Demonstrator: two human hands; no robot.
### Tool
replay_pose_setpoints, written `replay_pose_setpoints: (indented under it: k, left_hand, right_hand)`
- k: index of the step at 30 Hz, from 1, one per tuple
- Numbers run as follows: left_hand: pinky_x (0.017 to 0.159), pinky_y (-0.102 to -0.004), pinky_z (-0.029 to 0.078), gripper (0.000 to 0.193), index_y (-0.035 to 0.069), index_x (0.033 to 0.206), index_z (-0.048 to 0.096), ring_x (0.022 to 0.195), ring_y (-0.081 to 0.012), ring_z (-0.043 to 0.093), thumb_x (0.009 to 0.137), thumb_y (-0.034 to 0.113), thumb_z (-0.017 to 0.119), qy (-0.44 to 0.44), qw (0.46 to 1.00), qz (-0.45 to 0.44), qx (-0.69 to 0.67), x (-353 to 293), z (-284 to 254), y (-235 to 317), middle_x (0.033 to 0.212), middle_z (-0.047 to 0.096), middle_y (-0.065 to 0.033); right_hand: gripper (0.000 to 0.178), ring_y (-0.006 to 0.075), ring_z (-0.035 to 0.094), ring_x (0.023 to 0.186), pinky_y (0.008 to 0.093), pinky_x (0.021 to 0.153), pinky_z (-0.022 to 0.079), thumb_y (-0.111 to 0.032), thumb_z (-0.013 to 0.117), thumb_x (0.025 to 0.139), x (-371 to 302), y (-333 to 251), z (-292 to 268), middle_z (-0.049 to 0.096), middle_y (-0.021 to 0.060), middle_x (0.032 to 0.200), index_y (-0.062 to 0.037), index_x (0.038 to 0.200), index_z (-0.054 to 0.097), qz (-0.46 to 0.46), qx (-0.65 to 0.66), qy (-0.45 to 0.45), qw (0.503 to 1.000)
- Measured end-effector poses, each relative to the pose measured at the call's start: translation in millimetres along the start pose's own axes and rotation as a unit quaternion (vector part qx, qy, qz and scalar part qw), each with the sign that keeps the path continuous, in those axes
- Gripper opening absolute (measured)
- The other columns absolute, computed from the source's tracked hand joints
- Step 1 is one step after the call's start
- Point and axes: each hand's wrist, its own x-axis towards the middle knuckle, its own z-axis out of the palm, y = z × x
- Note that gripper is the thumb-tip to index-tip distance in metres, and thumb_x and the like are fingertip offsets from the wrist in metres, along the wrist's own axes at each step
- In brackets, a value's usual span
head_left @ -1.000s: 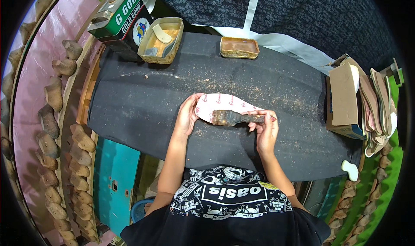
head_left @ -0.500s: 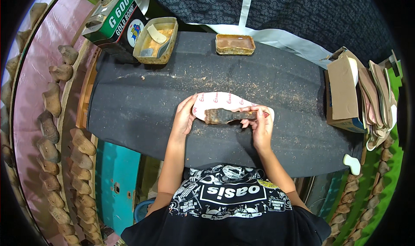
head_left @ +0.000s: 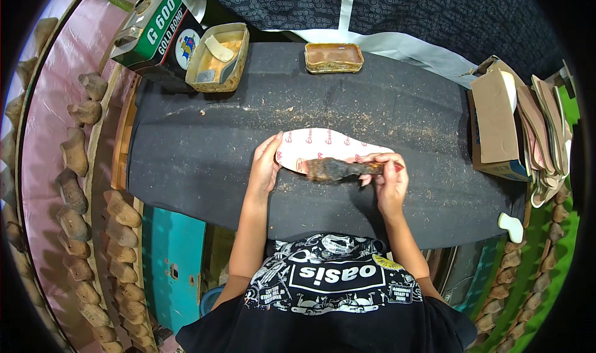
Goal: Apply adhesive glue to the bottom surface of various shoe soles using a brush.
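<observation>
A white shoe insole (head_left: pixel 316 143) with red print is held above the black-covered table, its rounded left end in the fingers of my left hand (head_left: pixel 266 165). My right hand (head_left: pixel 391 182) grips the handle of a worn brush (head_left: pixel 335 169), fingers and thumb closed round it. The brush lies across the near side of the insole, its bristles pointing left and slightly blurred. A small light brown patch shows on the insole beside the bristle tips. Brush and right hand hide part of the insole's right end.
A green and black metal can (head_left: pixel 155 36) and a plastic tub (head_left: pixel 217 58) stand far left, a shallow brown dish (head_left: pixel 334 58) far centre. At right are a cardboard box (head_left: pixel 496 120), stacked soles (head_left: pixel 540 129) and a white cut piece (head_left: pixel 511 227). Wooden shoe lasts (head_left: pixel 74 188) line the left racks.
My right hand has moved the brush to the right and slightly nearer to me along the insole, baring more of its printed face. The left hand keeps its hold.
</observation>
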Motion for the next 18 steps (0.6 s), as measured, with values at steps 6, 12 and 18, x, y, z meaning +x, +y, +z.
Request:
replay_pose_setpoints:
  k: [6,12,18]
  left_hand:
    - [0.067,-0.0223,0.046,0.024,-0.002,0.094,0.052,0.077,-0.0111,0.057,0.085,0.018,0.043,-0.022,1.000,0.006,-0.001,1,-2,-1,0.086,0.058,-0.0080]
    - [0.068,-0.0219,0.046,0.024,-0.002,0.094,0.052,0.077,-0.0112,0.057,0.086,0.018,0.042,-0.009,1.000,0.007,0.013,1,-2,-2,0.086,0.058,-0.0075]
    - [0.068,-0.0218,0.046,0.024,-0.001,0.094,0.052,0.076,-0.0107,0.057,0.086,0.019,0.042,-0.006,1.000,0.005,0.022,0,2,1,0.086,0.058,-0.0071]
  right_hand:
    - [0.018,0.0173,0.056,0.073,0.0245,0.058,0.047,-0.015,0.034,0.089,3,11,11,0.055,0.0163,0.091,-0.0002,0.093,0.043,0.026,0.003,-0.044,0.999]
    - [0.019,0.0172,0.056,0.068,0.0242,0.053,0.046,-0.016,0.036,0.088,2,-5,-29,0.055,0.0172,0.089,0.0007,0.090,0.044,0.019,-0.051,-0.006,0.998]
    - [0.018,0.0151,0.053,0.064,0.0217,0.049,0.043,-0.018,0.036,0.088,8,-15,-32,0.054,0.0161,0.084,-0.0007,0.088,0.043,-0.020,-0.059,0.041,0.997]
